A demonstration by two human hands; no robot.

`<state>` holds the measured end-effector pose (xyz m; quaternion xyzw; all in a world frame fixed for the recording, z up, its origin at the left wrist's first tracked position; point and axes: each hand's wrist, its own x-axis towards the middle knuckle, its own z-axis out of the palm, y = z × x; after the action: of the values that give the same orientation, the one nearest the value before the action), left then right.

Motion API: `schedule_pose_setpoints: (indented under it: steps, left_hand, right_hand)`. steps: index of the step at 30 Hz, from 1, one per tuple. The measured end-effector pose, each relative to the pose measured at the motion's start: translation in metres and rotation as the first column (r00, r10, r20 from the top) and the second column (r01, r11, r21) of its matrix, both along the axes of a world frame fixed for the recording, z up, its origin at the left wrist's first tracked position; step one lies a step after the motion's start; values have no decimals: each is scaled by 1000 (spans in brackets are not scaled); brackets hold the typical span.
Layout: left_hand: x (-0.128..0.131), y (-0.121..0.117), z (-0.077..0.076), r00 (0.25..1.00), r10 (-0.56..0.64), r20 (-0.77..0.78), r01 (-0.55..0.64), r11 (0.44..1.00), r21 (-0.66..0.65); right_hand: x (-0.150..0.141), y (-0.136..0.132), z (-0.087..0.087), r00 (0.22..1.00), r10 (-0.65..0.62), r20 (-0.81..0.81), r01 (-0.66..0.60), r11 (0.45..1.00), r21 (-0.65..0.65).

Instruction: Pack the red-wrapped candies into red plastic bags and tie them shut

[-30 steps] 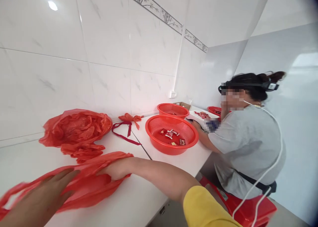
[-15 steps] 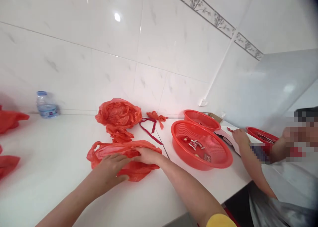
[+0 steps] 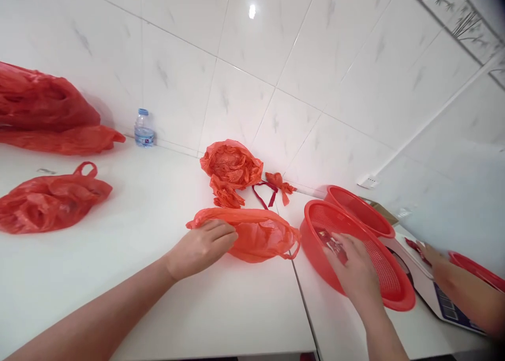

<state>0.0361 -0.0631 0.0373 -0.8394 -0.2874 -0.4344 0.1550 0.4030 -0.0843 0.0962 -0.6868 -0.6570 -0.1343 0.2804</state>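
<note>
Left hand (image 3: 201, 248) lies on a thin red plastic carrier bag (image 3: 260, 240), its fingers closed and curled over the bag's upper edge. The bag sits on a white counter (image 3: 236, 319), directly in front of the person.

Right hand (image 3: 353, 274) is inside a round red plastic mesh basket (image 3: 355, 258), fingers lowered just beside small red foil packets (image 3: 331, 243). Whether it grips a packet cannot be determined.

A second round red mesh basket (image 3: 359, 211) stands behind the first, touching its rim. A co-worker's hand (image 3: 428, 254) is at far right, near a white electronic scale (image 3: 434, 287) with a dark display and a small red packet (image 3: 412, 247). A third red basket (image 3: 477, 271) is partly in view beyond that hand.

Along the white tiled wall (image 3: 236, 45) lie a crumpled red plastic bag (image 3: 231, 166) and a dark red ribbon (image 3: 264, 190). Further left are two bundled red plastic bags (image 3: 51, 206) (image 3: 39, 108) and a clear water bottle (image 3: 144, 128).
</note>
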Motion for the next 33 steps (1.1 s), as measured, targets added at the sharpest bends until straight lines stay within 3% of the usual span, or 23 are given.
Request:
schedule_pose_setpoints:
  steps: [2, 4, 6, 8, 9, 11, 14, 17, 20, 22, 24, 25, 28, 31, 33]
  left_hand:
    - [-5, -1, 2, 992, 123, 23, -125, 984, 124]
    - [-10, 1, 3, 950, 283, 135, -303, 939, 164]
    - [-15, 6, 2, 892, 386, 234, -410, 910, 62]
    - [-17, 11, 2, 843, 443, 307, -407, 896, -176]
    - [-18, 13, 2, 815, 472, 337, -366, 869, -332]
    - [-20, 15, 2, 760, 541, 362, -230, 744, -628]
    - [-22, 14, 4, 728, 601, 330, -45, 522, -852]
    - [-25, 14, 7, 706, 592, 388, 112, 448, -887]
    - [-29, 16, 7, 616, 547, 567, 409, 392, -824]
    - [-32, 19, 6, 536, 527, 660, 619, 286, -731]
    - [-35, 22, 7, 446, 558, 700, 753, 189, -631]
    - [-37, 22, 9, 398, 580, 711, 793, 172, -584]
    - [-42, 21, 15, 294, 581, 759, 850, 204, -485]
    - [-45, 18, 20, 331, 462, 823, 847, 239, -475]
    - [-45, 18, 20, 366, 425, 828, 797, 315, -515]
  right_hand:
    - [13, -2, -11, 992, -72, 106, 82, 993, -90]
    - [19, -6, -21, 983, -74, 171, 109, 973, -203]
    - [20, -12, -28, 977, -44, 206, 99, 959, -266]
    - [17, -20, -32, 976, -2, 220, 62, 961, -270]
    - [16, -24, -34, 975, 19, 223, 41, 964, -262]
    - [14, -32, -38, 971, 51, 234, 8, 969, -246]
    - [14, -42, -46, 962, 82, 260, -24, 975, -221]
    - [16, -50, -57, 947, 121, 298, -56, 974, -219]
    - [20, -56, -67, 931, 118, 345, -46, 977, -210]
    - [23, -58, -70, 925, 109, 365, -30, 976, -215]
    - [25, -58, -69, 924, 110, 367, -20, 971, -240]
    - [25, -58, -67, 926, 113, 361, -17, 966, -257]
    - [24, -55, -54, 943, 108, 316, 0, 946, -323]
    - [19, -52, -34, 970, 104, 221, -3, 911, -412]
    - [17, -49, -17, 985, 125, 120, -54, 880, -472]
